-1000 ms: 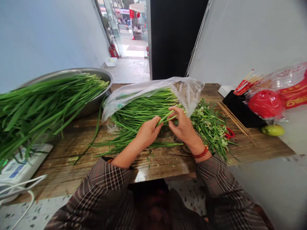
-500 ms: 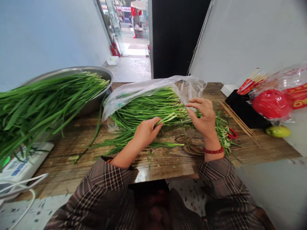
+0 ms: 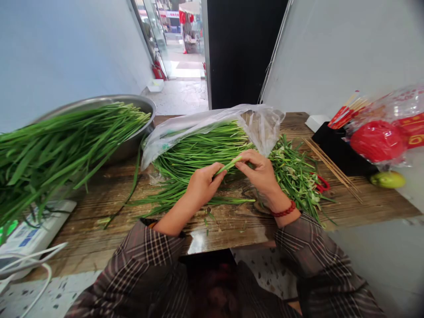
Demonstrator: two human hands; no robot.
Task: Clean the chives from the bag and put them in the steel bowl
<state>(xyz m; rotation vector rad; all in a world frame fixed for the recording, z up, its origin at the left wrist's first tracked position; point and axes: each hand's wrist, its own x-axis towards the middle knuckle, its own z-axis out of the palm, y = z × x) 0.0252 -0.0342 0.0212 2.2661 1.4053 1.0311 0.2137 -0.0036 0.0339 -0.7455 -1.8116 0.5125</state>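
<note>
My left hand [image 3: 206, 183] is closed around a few Chinese chives [image 3: 229, 165], their pale ends pointing up and to the right. At those ends, my right hand [image 3: 258, 170] pinches with thumb and fingers. Behind both hands a thick pile of Chinese chives [image 3: 205, 143] lies partly under a clear plastic bag [image 3: 195, 121]. Just right of my right hand is a heap of trimmed scraps [image 3: 294, 172], green and whitish. Some loose chives lie on the table below my left hand.
At left a metal basin [image 3: 150, 108] is piled with chives that overhang a white scale [image 3: 49, 225] with cables. Red-handled scissors [image 3: 322, 183], wooden sticks [image 3: 331, 168], a black holder [image 3: 344, 152], red packaging [image 3: 377, 141] and a yellow-green fruit [image 3: 387, 179] are on the right of the wooden table [image 3: 126, 247].
My right hand has moved left and down from above the scraps, and its spread fingers have closed on the chive ends. My left hand keeps its hold, nearly still.
</note>
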